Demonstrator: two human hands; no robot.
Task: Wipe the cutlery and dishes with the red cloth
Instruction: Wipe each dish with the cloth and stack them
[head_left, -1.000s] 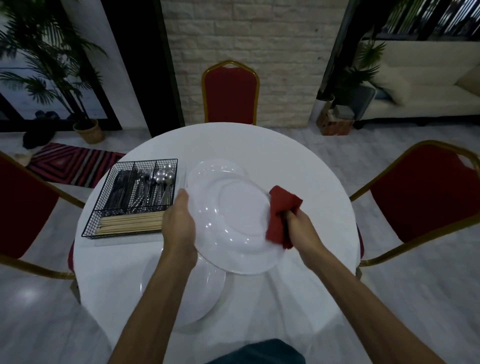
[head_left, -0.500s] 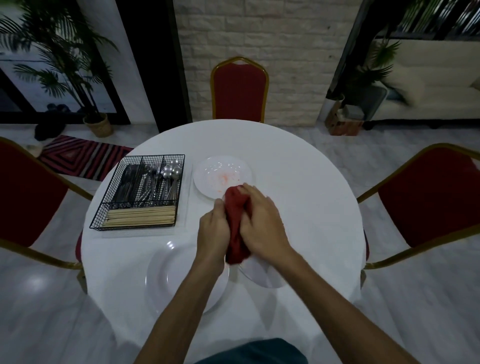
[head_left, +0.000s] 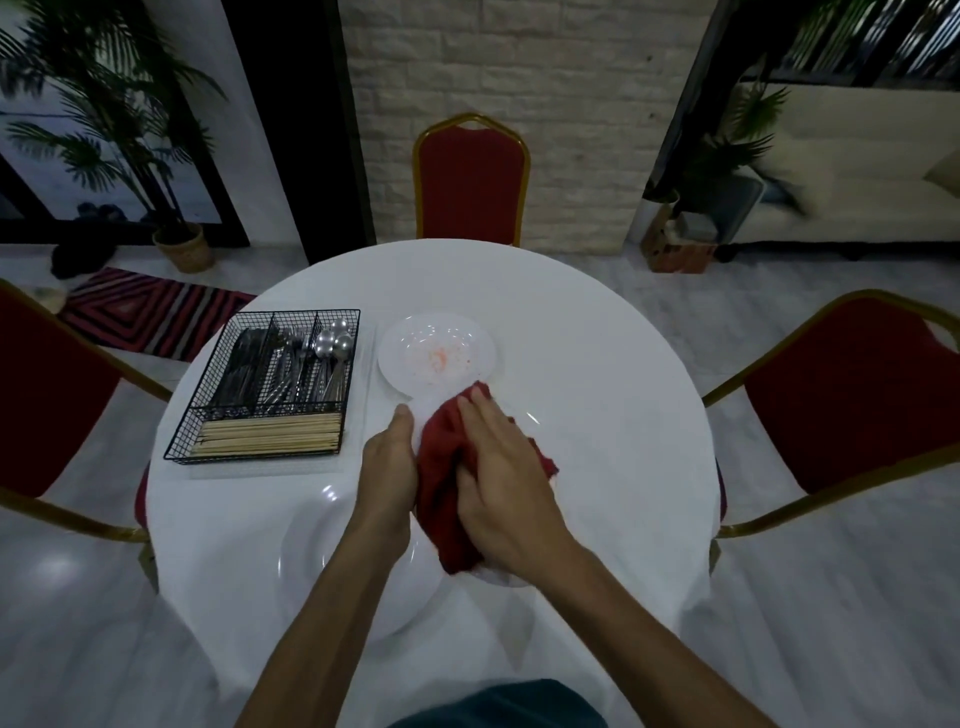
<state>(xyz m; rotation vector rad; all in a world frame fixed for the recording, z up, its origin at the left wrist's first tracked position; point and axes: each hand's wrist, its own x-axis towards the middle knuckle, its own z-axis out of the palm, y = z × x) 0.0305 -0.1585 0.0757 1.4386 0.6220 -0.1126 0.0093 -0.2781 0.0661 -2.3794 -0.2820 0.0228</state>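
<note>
Plate (head_left: 522, 423) gripped at edge by left hand (head_left: 387, 470); red cloth (head_left: 441, 467) pressed onto it by flat-fingered right hand (head_left: 506, 483), frame centre.

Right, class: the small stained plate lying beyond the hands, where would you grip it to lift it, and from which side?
Probably its right rim, approached from the right over the bare table. The small stained plate lies flat, so a pinch across the rim, thumb on top, suits it. The wire basket crowds its left side, and the red cloth overlaps its near edge.
</note>
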